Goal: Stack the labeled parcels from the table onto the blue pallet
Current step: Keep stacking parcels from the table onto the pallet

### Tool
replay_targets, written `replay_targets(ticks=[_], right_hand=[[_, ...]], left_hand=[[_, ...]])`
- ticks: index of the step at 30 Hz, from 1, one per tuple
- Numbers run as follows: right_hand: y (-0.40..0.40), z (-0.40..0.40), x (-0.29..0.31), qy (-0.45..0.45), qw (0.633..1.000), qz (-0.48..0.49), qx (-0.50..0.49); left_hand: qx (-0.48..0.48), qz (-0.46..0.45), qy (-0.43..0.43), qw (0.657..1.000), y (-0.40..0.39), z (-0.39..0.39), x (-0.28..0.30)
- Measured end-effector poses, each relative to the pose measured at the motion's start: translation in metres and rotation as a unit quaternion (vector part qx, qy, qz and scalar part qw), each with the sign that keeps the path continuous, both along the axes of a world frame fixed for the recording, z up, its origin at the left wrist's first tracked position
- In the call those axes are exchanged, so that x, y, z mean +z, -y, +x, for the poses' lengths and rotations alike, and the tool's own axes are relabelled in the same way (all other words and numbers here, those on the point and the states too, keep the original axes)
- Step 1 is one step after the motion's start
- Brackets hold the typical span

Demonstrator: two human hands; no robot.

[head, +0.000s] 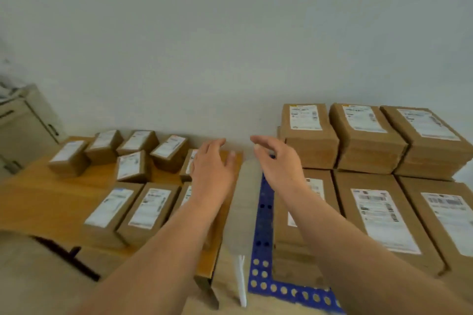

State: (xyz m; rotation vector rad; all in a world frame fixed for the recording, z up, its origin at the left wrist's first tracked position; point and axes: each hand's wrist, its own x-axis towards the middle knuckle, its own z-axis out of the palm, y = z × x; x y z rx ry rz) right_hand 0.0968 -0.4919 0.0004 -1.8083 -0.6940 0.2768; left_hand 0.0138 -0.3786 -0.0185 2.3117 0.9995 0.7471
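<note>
Several small brown parcels with white labels (133, 165) lie on the wooden table (51, 202) at the left. Larger labeled parcels (384, 215) are stacked on the blue perforated pallet (263, 235) at the right, with a taller back row (309, 133) against the wall. My left hand (212, 163) hovers with relaxed, spread fingers over the table's right end, partly hiding two parcels there. My right hand (279, 158) is raised over the gap between table and pallet, fingers loosely extended, holding nothing.
A pale wall runs behind everything. A grey cabinet (23, 125) stands at the far left. A white strip (242, 281) stands on the floor between the table and the pallet. The table's dark legs (69, 253) show below its front edge.
</note>
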Motion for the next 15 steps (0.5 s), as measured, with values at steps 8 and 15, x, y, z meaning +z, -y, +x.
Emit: replay_targets(ticks=[8,15], right_hand=[[-0.095,-0.079,-0.055,-0.142,0.986,-0.084,0.019],[-0.117,-0.097,-0.125,-0.260,0.929,-0.263,0.031]], left_hand=[[0.142,-0.170,-0.030,0.975,-0.125,-0.132,-0.048],[-0.002,-0.332,-0.147,0.932,-0.116,-0.134,-0.122]])
